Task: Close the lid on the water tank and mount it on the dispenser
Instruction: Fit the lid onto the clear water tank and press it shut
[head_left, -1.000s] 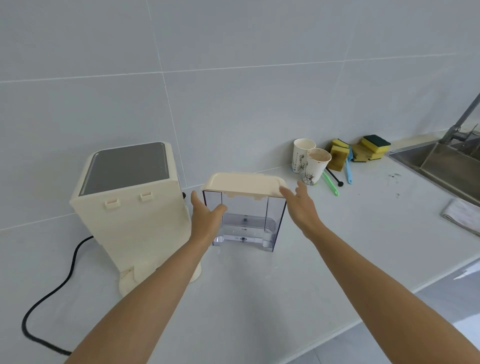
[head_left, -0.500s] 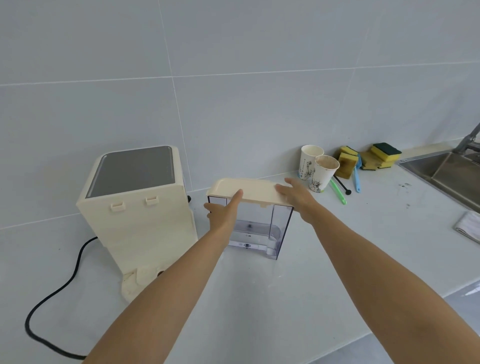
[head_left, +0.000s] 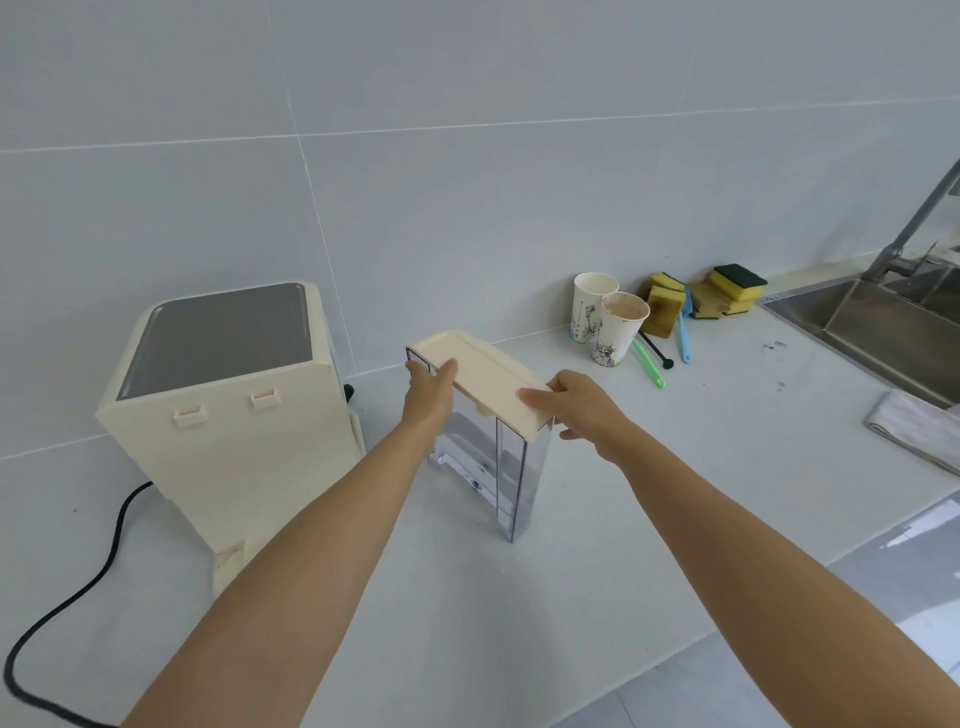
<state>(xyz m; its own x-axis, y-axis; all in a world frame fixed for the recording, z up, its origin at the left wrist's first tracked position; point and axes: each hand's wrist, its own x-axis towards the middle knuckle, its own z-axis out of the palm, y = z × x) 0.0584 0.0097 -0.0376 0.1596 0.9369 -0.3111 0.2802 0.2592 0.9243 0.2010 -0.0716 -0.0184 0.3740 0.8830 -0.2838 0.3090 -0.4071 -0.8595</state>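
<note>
Both of our hands are on the water tank (head_left: 498, 467): our left hand (head_left: 428, 395) grips the far left end of the cream lid (head_left: 480, 382), thumb laid over its top and fingers wrapped on the tank's side, while our right hand (head_left: 582, 410) clamps the near right end, thumb on top and fingers curled under the lid's edge. We see the lid lying flat on the tank's rim, a smooth matte slab with a raised border. The tank is clear hard plastic, tall and narrow, with square corners; it stands upright on the white table (head_left: 701, 467), one corner turned toward us. Just to its left stands the dispenser (head_left: 228, 415), a boxy cream body with a grey glossy top and two small hooks on its flat face; a narrow strip of bare table separates the two, and a black cable (head_left: 67, 597) loops away from its foot. Open table lies in front of the tank as far as the near edge. Well off to the right are two paper cups (head_left: 608, 322), yellow-green sponges (head_left: 727, 296), the steel sink (head_left: 883, 322) and a folded grey cloth (head_left: 914, 431) near the table's edge
</note>
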